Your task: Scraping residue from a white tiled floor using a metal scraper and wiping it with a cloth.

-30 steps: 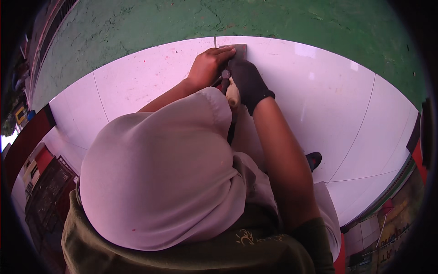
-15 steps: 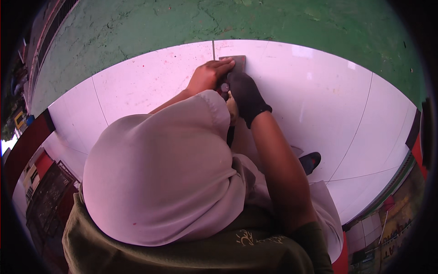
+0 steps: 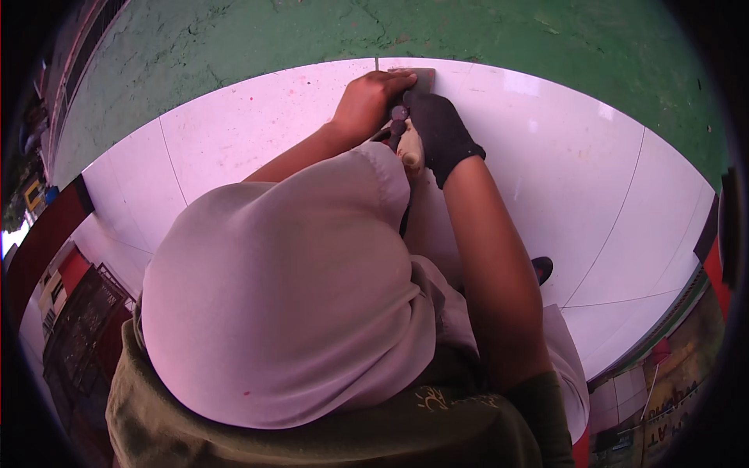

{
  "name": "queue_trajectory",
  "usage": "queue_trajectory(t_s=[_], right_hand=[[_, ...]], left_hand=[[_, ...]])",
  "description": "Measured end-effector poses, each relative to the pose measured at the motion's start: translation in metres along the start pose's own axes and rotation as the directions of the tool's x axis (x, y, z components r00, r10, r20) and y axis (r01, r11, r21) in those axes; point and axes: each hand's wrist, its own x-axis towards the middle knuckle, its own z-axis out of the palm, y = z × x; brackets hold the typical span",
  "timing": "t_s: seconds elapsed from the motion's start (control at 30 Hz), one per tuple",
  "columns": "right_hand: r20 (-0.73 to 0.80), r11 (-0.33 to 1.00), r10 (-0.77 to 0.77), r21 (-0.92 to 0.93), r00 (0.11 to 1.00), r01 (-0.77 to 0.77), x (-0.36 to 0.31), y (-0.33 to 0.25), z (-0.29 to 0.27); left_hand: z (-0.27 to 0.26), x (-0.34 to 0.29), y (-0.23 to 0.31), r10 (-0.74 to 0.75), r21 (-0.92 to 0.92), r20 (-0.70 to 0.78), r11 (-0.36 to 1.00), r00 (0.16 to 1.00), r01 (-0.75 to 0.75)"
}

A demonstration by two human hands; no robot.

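A flat grey-brown slab (image 3: 424,76) lies at the far rim of the white tiled surface. My left hand (image 3: 371,99), bare, is curled over its left side, fingers pressed on top. Close beside it, my right hand (image 3: 443,129) wears a black glove and is closed around a tool seen only in part. Between the hands, this tool shows dark rounded knobs (image 3: 399,114) and a beige body (image 3: 409,148) with a round end. The glove hides most of its grip, so its exact kind is unclear.
White tiles (image 3: 562,179) with dark joints spread around, flecked with small red spots at the far left. Beyond their curved edge lies a rough green surface (image 3: 312,47). A dark shoe (image 3: 542,269) shows right of my forearm. Pale cloth (image 3: 273,296) covers the lower middle.
Both hands, the slab and the tool sit slightly farther up and right in the picture. More of the beige body shows now. The dark shoe is more hidden behind my right forearm.
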Motion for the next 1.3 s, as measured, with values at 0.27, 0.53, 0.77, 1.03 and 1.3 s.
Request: queue_trajectory(t_s=[0.27, 0.53, 0.77, 1.03, 1.3], right_hand=[[-0.029, 0.995, 0.001, 0.102, 1.000, 0.002, -0.008, -0.006, 0.002], [-0.270, 0.983, -0.026, 0.169, 0.963, 0.074, -0.011, 0.009, 0.045], [0.013, 0.999, -0.013, 0.051, 1.000, 0.012, 0.001, -0.008, 0.016], [0.109, 1.000, 0.004, 0.009, 0.994, -0.005, 0.013, -0.013, -0.002], [-0.051, 0.973, 0.043, 0.228, 0.998, -0.030, 0.017, -0.017, 0.009]], left_hand=[[-0.001, -0.013, 0.008, -0.049, -0.044, -0.006, 0.998, 0.999, 0.048], [0.005, -0.027, 0.004, -0.030, 0.010, -0.015, 0.999, 0.999, 0.031], [-0.001, -0.016, -0.003, -0.045, 0.022, -0.001, 0.999, 0.999, 0.045], [-0.002, -0.002, -0.015, -0.058, -0.001, 0.000, 0.998, 0.998, 0.058], [-0.012, -0.002, -0.019, -0.011, 0.031, -0.017, 0.999, 1.000, 0.012]])
